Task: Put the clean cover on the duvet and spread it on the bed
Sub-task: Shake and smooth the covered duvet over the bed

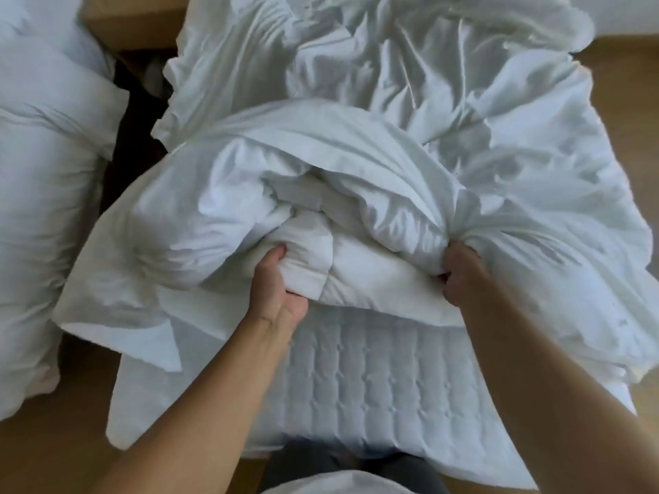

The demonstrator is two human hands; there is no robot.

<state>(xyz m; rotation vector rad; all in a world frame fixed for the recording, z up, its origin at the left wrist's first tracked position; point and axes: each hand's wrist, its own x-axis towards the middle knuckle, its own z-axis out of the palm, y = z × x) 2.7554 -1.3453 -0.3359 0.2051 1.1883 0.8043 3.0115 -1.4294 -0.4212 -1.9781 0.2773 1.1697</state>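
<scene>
A thick white duvet [374,279] lies bunched at the foot of the bed, its folded end sticking out of the mouth of a thin white cover [321,137]. The cover is crumpled over the whole bed behind it. My left hand [276,287] grips a fold of the duvet, thumb on top and fingers underneath. My right hand [460,270] grips gathered cover fabric at the right side of the opening; its fingertips are buried in the cloth. Most of the duvet is hidden inside the cover.
The quilted mattress [374,383] shows bare below the duvet, right in front of me. White pillows [42,194] are piled on the floor at the left. Wooden floor [53,440] runs along both sides of the bed. A brown cardboard box [132,26] stands at the top left.
</scene>
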